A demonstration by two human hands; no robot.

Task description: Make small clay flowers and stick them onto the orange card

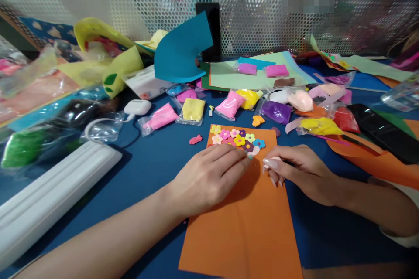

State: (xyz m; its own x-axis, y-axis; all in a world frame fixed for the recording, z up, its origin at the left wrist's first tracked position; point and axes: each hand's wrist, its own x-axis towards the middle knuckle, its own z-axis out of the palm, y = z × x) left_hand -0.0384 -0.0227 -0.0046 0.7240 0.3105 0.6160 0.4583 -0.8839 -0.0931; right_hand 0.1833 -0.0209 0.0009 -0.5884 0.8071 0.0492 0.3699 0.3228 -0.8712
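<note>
An orange sheet of paper (244, 218) lies on the blue table, with small clay flowers (240, 140) in yellow, pink, purple and blue clustered near its far edge. My left hand (209, 176) rests over the lower part of that cluster, fingers stretched out and hiding some flowers. Its fingertips are at a pale pink clay piece (255, 151) among them. Just to the right, my right hand (303, 170) is closed in a pinch above the sheet's right edge. A bit of pale pink clay shows between its thumb and fingers, mostly covered by them.
Several clay packets, including yellow (193, 110), pink (231, 103) and purple (276, 111), lie beyond the sheet. Loose orange clay (258, 120) sits nearer. A white lamp-like bar (59, 200) is at left, a black phone-like object (382, 130) at right. A perforated metal panel (248, 17) stands behind.
</note>
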